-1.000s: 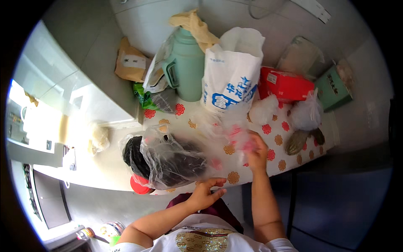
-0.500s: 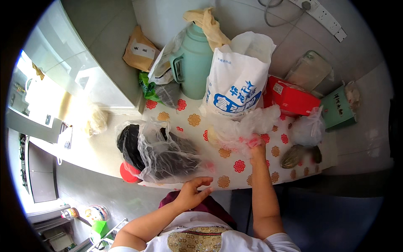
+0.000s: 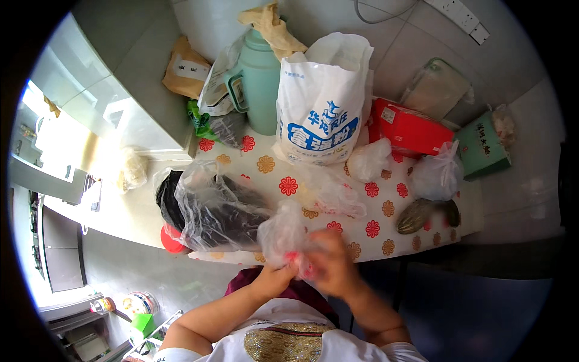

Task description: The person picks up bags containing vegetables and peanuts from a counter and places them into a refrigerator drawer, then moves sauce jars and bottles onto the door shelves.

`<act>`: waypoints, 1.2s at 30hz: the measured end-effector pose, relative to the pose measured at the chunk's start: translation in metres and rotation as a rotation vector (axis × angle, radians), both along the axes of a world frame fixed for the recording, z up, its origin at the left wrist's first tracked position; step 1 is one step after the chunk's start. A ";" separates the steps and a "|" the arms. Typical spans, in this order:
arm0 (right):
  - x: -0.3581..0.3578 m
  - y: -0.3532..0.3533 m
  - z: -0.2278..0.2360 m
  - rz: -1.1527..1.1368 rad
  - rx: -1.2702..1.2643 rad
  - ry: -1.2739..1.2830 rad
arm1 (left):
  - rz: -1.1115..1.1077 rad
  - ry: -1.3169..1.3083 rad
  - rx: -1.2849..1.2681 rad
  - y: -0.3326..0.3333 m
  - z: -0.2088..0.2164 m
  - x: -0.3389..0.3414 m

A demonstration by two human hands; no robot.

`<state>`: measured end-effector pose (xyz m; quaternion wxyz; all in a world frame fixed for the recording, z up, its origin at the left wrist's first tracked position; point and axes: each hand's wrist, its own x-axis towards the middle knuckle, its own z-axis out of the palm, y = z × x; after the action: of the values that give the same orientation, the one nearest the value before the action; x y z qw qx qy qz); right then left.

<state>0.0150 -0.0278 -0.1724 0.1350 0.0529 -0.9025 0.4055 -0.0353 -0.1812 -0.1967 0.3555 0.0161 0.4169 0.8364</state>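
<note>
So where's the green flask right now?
In the head view, the green flask stands at the back of the table, left of the big white bag, a tan cloth on top.

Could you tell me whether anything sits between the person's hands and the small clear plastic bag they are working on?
Nothing visible does. The left hand and right hand both grip the small clear bag directly, at the near edge of the flowered table. The big bag of dark stuff lies to its left.
</note>
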 end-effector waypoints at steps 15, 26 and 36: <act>-0.058 0.047 -0.049 -0.259 0.599 -0.182 | 0.164 -0.311 -0.156 -0.094 0.004 0.016; -0.045 0.074 -0.091 -0.589 0.153 -0.282 | -0.426 0.396 -0.564 -0.087 -0.030 -0.017; 0.102 -0.041 0.000 -0.516 -0.499 0.021 | -0.637 1.005 -0.439 0.003 -0.020 0.028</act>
<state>0.1172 -0.0690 -0.1719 0.2508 -0.2073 -0.7580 0.5653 -0.0072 -0.1778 -0.2170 0.3428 0.4569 0.6695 0.4748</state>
